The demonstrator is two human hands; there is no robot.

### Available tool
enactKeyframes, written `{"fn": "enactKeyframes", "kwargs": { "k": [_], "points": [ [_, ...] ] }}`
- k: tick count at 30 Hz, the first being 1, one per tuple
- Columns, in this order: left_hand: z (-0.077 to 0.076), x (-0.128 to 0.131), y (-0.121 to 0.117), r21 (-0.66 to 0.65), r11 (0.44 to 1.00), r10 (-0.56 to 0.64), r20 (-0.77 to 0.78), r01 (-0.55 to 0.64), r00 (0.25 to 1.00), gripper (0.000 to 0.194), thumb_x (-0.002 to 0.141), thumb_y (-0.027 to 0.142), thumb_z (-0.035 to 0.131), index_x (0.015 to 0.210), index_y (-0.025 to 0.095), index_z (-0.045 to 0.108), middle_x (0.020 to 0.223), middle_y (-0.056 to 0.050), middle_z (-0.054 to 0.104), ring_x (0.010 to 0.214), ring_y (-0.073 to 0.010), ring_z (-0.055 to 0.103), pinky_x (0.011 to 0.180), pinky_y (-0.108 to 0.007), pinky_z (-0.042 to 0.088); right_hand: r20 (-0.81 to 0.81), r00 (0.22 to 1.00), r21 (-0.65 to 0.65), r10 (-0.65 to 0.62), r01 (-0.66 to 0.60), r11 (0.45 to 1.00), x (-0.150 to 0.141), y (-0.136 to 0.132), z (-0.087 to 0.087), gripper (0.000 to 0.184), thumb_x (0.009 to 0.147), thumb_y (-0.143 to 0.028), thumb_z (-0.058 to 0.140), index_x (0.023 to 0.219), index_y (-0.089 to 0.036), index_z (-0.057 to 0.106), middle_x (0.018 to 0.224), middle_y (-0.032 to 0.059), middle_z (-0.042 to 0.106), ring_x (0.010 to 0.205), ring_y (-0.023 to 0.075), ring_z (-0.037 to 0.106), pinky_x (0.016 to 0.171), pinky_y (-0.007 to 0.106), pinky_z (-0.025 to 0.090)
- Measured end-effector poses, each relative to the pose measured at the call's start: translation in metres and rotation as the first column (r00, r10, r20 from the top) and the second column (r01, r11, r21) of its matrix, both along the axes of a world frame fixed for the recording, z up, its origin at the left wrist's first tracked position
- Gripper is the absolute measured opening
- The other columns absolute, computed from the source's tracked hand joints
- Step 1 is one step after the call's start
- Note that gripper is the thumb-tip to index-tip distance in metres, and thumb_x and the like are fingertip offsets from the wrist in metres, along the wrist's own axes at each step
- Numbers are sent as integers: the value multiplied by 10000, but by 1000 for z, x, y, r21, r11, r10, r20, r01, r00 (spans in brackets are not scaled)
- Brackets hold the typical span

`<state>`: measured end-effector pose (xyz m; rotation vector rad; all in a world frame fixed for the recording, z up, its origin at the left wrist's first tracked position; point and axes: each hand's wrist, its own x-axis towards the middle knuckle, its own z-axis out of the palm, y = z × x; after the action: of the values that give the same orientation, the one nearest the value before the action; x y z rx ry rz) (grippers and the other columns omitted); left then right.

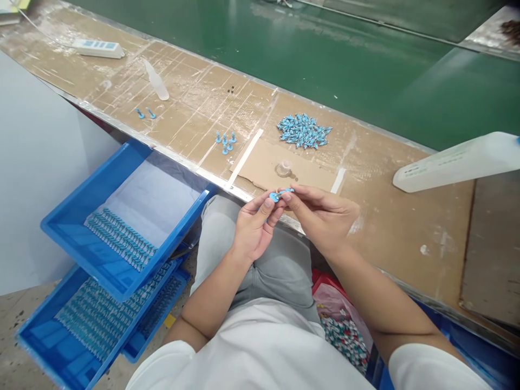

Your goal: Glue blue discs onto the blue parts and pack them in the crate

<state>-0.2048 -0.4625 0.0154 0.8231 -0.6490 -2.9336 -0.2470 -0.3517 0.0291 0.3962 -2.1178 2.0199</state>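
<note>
My left hand (pixel 254 228) pinches a small blue round base (pixel 274 197) between thumb and fingers, just over the table's front edge. Against it, my right hand (pixel 325 216) grips a slim blue piece (pixel 288 190); whether the two parts are joined I cannot tell. Beyond my hands a small clear cup (pixel 283 168) rests on a cardboard sheet (pixel 260 162), with a wet spot beside it. A heap of small blue pieces (pixel 304 131) lies farther back. To the left, several blue figures on round bases (pixel 225 142) stand upright, and two more blue figures (pixel 145 113) sit farther left.
A white squeeze bottle (pixel 156 81) and a power strip (pixel 98 49) lie on the table's left part. At right is a large white bottle (pixel 455 162). Blue trays (pixel 60 219) with rows of small pieces are stacked at my left; a red container (pixel 320 279) sits below.
</note>
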Motion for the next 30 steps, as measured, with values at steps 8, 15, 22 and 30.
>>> {"fn": "enactKeyframes", "kwargs": {
  "k": [8,15,22,30],
  "points": [
    [2,2,0,-17,1000,21,-64,-23,998,198,709,163,812,898,138,757,891,-30,772,801,-108,737,852,-211,568,-98,995,97,-28,37,995,4,1,3,186,751,-226,809,930,-260,774,921,3,772,743,203,749,693,354,672],
    [-1,2,-2,-106,994,4,-78,-12,997,261,639,236,867,873,164,777,921,-41,779,836,-132,738,874,-248,567,-116,992,80,-39,49,996,8,1,-4,220,753,-205,803,968,-241,770,920,10,774,720,178,746,681,293,660],
    [-4,3,-6,-148,989,-8,-130,-11,991,256,615,237,882,847,177,792,889,-44,785,785,-118,739,756,-181,577,-157,988,149,-8,32,988,8,0,2,214,757,-209,795,967,-248,771,911,6,774,745,181,747,701,293,654],
    [0,5,-9,-186,982,5,-161,-35,987,265,593,232,892,834,183,794,867,-49,784,774,-131,743,741,-187,591,-253,967,182,25,22,983,-1,2,3,262,719,-181,822,956,-281,772,906,-10,773,771,179,745,742,297,640]
  ]
}}
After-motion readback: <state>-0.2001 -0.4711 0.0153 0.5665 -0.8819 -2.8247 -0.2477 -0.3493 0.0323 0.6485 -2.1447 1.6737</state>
